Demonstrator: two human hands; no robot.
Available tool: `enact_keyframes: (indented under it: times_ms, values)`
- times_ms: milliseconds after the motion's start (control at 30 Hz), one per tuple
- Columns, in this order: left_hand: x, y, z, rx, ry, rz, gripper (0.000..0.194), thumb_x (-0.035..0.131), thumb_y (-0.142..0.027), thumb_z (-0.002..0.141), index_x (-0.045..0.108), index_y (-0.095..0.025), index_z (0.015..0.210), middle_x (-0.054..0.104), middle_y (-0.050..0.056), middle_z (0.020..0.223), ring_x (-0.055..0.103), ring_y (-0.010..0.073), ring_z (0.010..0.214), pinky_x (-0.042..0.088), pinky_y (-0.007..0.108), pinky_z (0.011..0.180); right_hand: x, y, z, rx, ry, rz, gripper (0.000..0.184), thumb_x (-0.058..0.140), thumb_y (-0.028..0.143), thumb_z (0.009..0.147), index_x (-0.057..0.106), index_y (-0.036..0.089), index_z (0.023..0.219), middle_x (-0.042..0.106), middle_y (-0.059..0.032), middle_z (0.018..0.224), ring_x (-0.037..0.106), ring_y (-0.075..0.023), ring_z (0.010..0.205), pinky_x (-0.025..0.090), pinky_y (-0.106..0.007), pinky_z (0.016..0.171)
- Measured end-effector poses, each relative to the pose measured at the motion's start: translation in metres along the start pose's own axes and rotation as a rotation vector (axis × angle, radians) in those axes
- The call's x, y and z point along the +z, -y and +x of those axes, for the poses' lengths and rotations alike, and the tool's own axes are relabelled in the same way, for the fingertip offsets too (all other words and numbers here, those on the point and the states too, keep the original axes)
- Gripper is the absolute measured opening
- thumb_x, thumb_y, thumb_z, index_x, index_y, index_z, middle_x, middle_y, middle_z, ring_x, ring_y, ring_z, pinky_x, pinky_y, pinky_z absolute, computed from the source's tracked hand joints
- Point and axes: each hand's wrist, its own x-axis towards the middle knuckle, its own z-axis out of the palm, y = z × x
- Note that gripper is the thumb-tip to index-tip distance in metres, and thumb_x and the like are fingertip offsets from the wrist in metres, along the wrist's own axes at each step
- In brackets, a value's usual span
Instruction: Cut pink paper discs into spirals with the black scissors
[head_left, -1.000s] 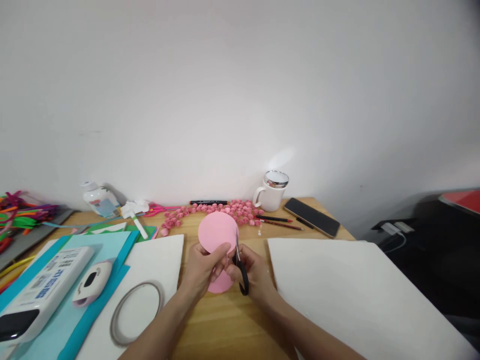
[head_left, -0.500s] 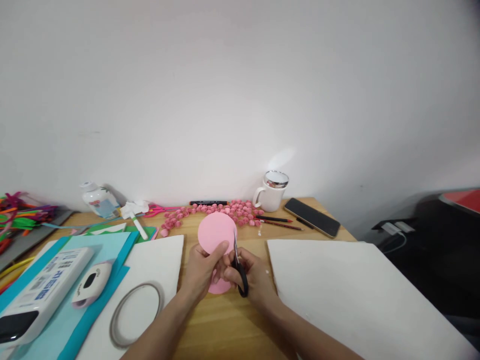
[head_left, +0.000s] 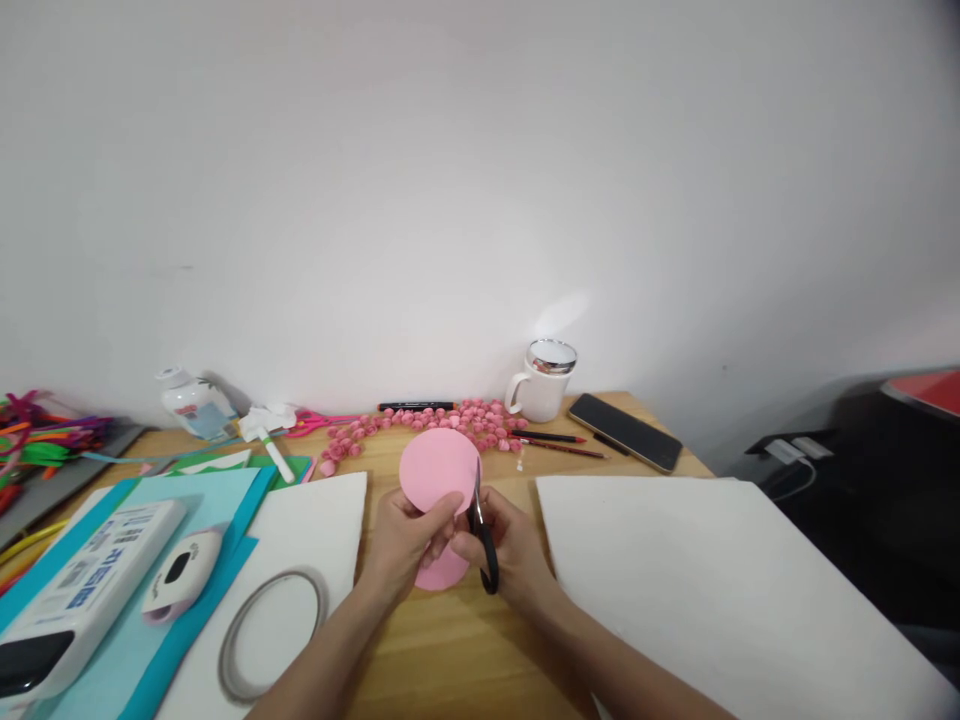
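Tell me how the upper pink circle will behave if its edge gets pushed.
The upper pink circle looks like thin paper, so it is probably light and bendable. It spreads flat beyond the left hand without drooping, suggesting some stiffness. Its matte face probably isn't slippery.

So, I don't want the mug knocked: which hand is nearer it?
Right. The right hand, with scissors, is in front of the mug; the left hand, holding pink paper, is in front but farther left.

Free room over right-hand white board (head_left: pixel 720 580); scissors (head_left: pixel 487 549) left, mug (head_left: pixel 546 390) behind.
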Motion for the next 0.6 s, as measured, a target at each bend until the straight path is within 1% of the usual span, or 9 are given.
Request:
enact_keyframes:
  times_ms: [100,300,433,600]
  values:
    - [-0.0002,-0.0013,-0.0001,0.011,0.012,-0.010,0.035,0.070,-0.033,0.058,0.048,-0.013,0.039,0.038,-0.006,0.025,0.026,0.0016,0.024,0.014,0.016,0.029,0.0002,0.0002,-0.0004,0.001,0.001,-0.011,0.029,0.071,0.033,0.062,0.049,0.018,0.074,0.049,0.0036,0.063,0.042,-0.0097,0.054,0.034,-0.020,0.049]
    - [0.0009,-0.0052,-0.0010,0.026,0.014,-0.023,0.034,0.070,-0.032,0.057,0.049,-0.013,0.039,0.040,-0.005,0.026,0.026,0.0016,0.025,0.014,0.017,0.030,0.0002,0.0004,-0.0008,0.010,0.005,-0.021,0.025,0.069,0.032,0.064,0.050,0.018,0.072,0.050,0.0041,0.061,0.042,-0.0096,0.053,0.034,-0.021,0.049]
    - [0.0019,-0.0082,-0.0021,0.031,0.011,-0.017,0.037,0.070,-0.033,0.057,0.047,-0.013,0.036,0.039,-0.005,0.025,0.026,0.0018,0.025,0.014,0.017,0.031,0.0007,-0.0021,-0.0011,0.023,-0.006,0.006,0.025,0.069,0.031,0.064,0.050,0.018,0.075,0.051,0.0039,0.061,0.043,-0.0093,0.052,0.034,-0.020,0.047]
    - [0.0010,-0.0069,-0.0020,0.032,0.021,-0.036,0.040,0.070,-0.034,0.057,0.044,-0.014,0.034,0.036,-0.006,0.024,0.025,0.0019,0.025,0.014,0.018,0.031,0.0014,-0.0027,-0.0009,0.048,-0.005,0.045,0.026,0.068,0.030,0.064,0.049,0.018,0.076,0.053,0.0045,0.059,0.044,-0.0079,0.048,0.036,-0.019,0.045]
